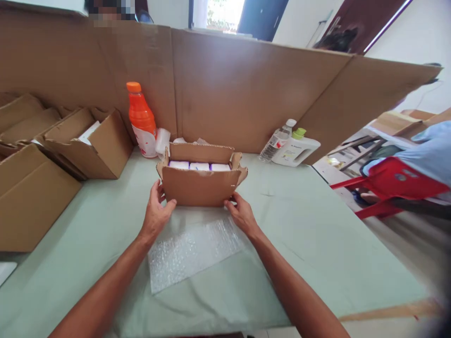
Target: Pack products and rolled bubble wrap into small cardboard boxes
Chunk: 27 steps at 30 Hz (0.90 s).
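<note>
A small open cardboard box (200, 188) stands on the green-covered table (299, 234), its flaps raised. Inside it, three white packs (199, 166) with purple edges sit side by side. My left hand (157, 210) grips the box's lower left corner, thumb on the front face. At the lower right corner my right hand (242, 212) holds it the same way. Between my forearms, just in front of the box, a sheet of bubble wrap (193, 253) lies flat on the cloth.
Several open cartons (102, 145) crowd the left side. Behind, an orange bottle (143, 119), a clear water bottle (276, 143) and a white jug (296, 151) stand before a tall cardboard partition (246, 89). A person sits on a red chair (398, 183) at right.
</note>
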Available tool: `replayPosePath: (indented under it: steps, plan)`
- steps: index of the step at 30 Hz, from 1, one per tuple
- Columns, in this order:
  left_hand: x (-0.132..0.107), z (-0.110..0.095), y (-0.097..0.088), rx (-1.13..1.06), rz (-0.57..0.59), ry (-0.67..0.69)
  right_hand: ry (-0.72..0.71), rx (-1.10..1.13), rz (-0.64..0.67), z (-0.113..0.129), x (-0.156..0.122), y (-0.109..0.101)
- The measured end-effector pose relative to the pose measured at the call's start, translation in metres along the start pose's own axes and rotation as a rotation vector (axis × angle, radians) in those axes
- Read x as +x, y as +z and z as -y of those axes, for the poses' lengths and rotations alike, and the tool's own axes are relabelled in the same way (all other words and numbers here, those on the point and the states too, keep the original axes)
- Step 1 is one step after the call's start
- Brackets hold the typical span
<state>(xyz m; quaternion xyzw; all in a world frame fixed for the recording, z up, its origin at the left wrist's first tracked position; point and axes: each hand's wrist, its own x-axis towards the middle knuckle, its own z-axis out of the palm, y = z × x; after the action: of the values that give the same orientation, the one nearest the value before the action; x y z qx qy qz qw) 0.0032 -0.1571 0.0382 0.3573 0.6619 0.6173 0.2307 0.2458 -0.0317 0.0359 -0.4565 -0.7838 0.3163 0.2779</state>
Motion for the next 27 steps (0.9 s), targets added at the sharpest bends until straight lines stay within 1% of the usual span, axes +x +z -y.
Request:
replayPosePath:
  steps: [1, 3, 6, 8, 10, 12, 14, 16, 18, 19, 21, 23, 24, 25, 26, 27]
  plan:
    - [-0.003, 0.001, -0.005, 0.078, 0.009, 0.007, -0.002, -0.008, -0.004, -0.004, 0.000, -0.006]
    - [-0.019, 0.004, -0.024, 0.324, 0.056, 0.036, 0.019, -0.040, -0.027, -0.016, -0.006, -0.023]
    - [-0.060, 0.011, -0.061, 0.733, 0.147, 0.071, 0.084, -0.122, -0.071, -0.037, -0.027, -0.051]
    - [-0.088, 0.017, -0.077, 0.923, 0.166, 0.079, 0.119, -0.173, -0.077, -0.048, -0.043, -0.058]
    - [-0.107, 0.023, -0.083, 1.032, 0.195, 0.104, 0.125, -0.206, -0.073, -0.051, -0.055, -0.052]
    - [-0.116, 0.025, -0.080, 1.037, 0.245, 0.107, 0.108, -0.214, -0.064, -0.046, -0.064, -0.041]
    - [-0.115, 0.022, -0.077, 0.980, 0.270, 0.073, 0.089, -0.199, -0.052, -0.035, -0.073, -0.033]
    - [-0.110, 0.014, -0.077, 0.922, 0.260, 0.026, 0.093, -0.154, -0.057, -0.024, -0.084, -0.033]
    - [-0.104, 0.004, -0.078, 0.918, 0.235, 0.003, 0.123, -0.087, -0.108, -0.017, -0.096, -0.039]
    - [-0.102, 0.000, -0.078, 0.931, 0.231, 0.011, 0.142, -0.059, -0.144, -0.016, -0.101, -0.042]
    - [-0.100, -0.006, -0.074, 0.984, 0.226, 0.079, 0.192, -0.048, -0.202, -0.019, -0.110, -0.048]
    - [-0.102, -0.010, -0.066, 1.000, 0.183, 0.175, 0.243, -0.096, -0.209, -0.025, -0.116, -0.051]
    - [-0.104, -0.012, -0.061, 0.963, 0.153, 0.205, 0.261, -0.125, -0.203, -0.027, -0.118, -0.052]
    - [-0.107, -0.014, -0.056, 0.888, 0.131, 0.207, 0.270, -0.154, -0.199, -0.028, -0.120, -0.053]
    - [-0.111, -0.017, -0.051, 0.779, 0.131, 0.174, 0.265, -0.182, -0.202, -0.027, -0.121, -0.053]
    - [-0.114, -0.021, -0.045, 0.651, 0.159, 0.116, 0.247, -0.207, -0.211, -0.023, -0.123, -0.053]
